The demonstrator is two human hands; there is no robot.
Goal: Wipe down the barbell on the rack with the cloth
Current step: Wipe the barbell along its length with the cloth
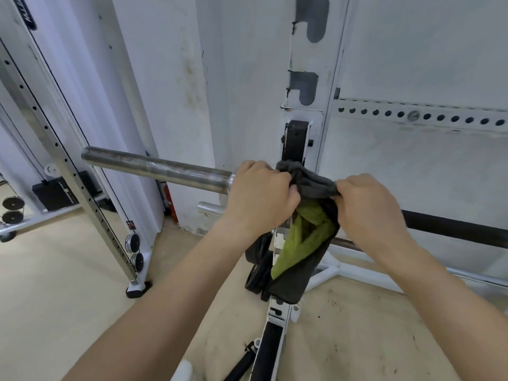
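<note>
At frame centre, against the rack upright point(296, 141): cloth point(310, 185), grey outside and green inside, draped over the barbell point(154, 168) where sleeve meets shaft. Left hand point(261, 196) clenched on one end, right hand point(368, 207) clenched on the other. Risks: the hanging fold may snag on rack hardware, and an uneven pull could tug the cloth out of one hand.

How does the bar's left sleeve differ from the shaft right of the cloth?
The sleeve is shiny silver; the shaft is dark and dull. The sleeve ends free, left of the left hand; the shaft runs from the right hand out of frame. Both lie in one line, and the cloth gripped by both hands covers neither.
</note>
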